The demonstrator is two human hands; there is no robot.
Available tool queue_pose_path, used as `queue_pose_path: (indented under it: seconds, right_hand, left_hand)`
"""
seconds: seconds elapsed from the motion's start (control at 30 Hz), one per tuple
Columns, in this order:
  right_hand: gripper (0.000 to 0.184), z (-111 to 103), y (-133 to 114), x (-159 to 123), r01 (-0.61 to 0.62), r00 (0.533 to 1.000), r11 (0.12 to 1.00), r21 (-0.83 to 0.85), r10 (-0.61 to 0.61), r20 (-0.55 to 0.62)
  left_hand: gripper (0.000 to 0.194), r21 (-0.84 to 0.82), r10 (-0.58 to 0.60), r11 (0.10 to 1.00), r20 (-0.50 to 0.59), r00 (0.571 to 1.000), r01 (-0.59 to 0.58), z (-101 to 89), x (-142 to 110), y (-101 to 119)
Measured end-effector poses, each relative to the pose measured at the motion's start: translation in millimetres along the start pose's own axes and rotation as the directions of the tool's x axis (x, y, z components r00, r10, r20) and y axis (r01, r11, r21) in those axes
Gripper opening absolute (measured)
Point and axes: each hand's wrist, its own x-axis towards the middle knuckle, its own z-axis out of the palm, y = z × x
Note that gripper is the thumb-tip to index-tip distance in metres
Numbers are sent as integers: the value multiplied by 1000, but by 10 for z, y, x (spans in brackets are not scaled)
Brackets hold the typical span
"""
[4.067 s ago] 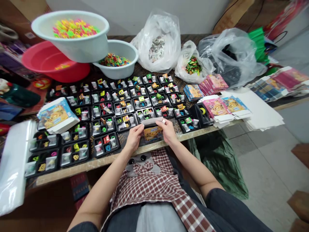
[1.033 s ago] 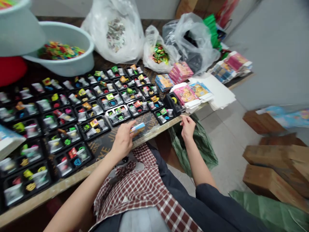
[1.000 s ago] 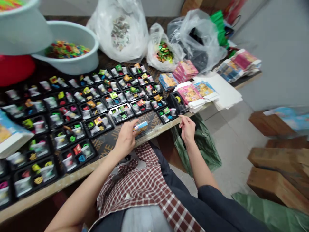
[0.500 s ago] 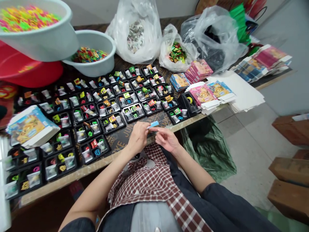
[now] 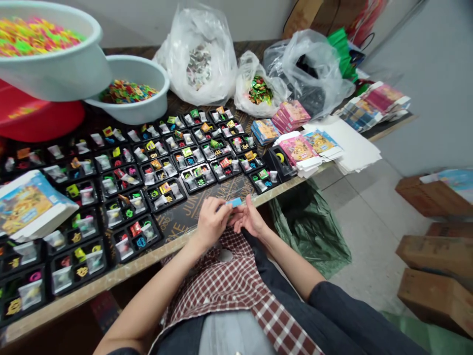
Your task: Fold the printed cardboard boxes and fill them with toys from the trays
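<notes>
My left hand [image 5: 211,223] and my right hand [image 5: 252,220] meet at the table's front edge, both closed on a small blue printed box [image 5: 234,202] seen edge-on between the fingers. Just beyond the hands lie several black trays [image 5: 165,191] filled with small clear bags and coloured plastic pieces. A stack of flat blue printed cartons [image 5: 27,204] rests on the trays at the left. Flat pink and blue cartons [image 5: 300,149] are piled at the right of the trays.
White basins [image 5: 135,96] of coloured pieces and a red basin [image 5: 33,118] stand at the back left. Clear plastic bags [image 5: 201,59] sit at the back. White sheets [image 5: 354,148] lie at the table's right end. A green sack [image 5: 310,231] hangs below; cardboard boxes [image 5: 432,256] stand on the floor.
My right hand came back from the table edge at the right and joined my left hand on the small box. The view swung back toward the table.
</notes>
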Motion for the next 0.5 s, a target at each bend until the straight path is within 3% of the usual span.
queue_pose_path:
  seconds: [0.1,0.17,0.2,0.23,0.3,0.33,0.4,0.47,0.5]
  right_hand:
    - [52,-46,-47,-94,74,997,996,55,-76,29]
    - [46,-73,-119,-129,180,983,983,34,-181,13]
    - [47,-84,-161,-133,214,976,977,-4,-214,31]
    - [50,-92,-204,-128,243,969,967,-72,-239,60]
    - [58,-81,-276,-99,325,945,893,-311,-319,73]
    - [64,-56,-299,-81,372,916,801,-469,-400,44]
    - [78,40,-309,-49,393,796,507,-767,-605,8]
    - [95,176,-287,-20,325,701,200,-924,-707,94]
    - [102,241,-281,2,301,693,79,-950,-702,161]
  left_hand:
    - [17,-131,26,991,6,1000,-25,-102,-143,100]
    - [31,-209,-166,966,-45,985,153,-166,-181,91]
    - [42,-276,-320,915,-55,946,293,-186,-175,63]
    - [53,-367,-477,823,-33,878,433,-195,-156,25]
    - [68,-547,-699,564,84,710,619,-183,-92,-60]
    - [73,-598,-759,448,139,636,665,-166,-57,-96]
    - [82,-635,-831,318,170,529,704,-120,3,-138]
    - [88,-660,-869,280,134,476,697,-74,45,-140]
    - [90,-683,-875,268,123,468,680,-58,61,-133]
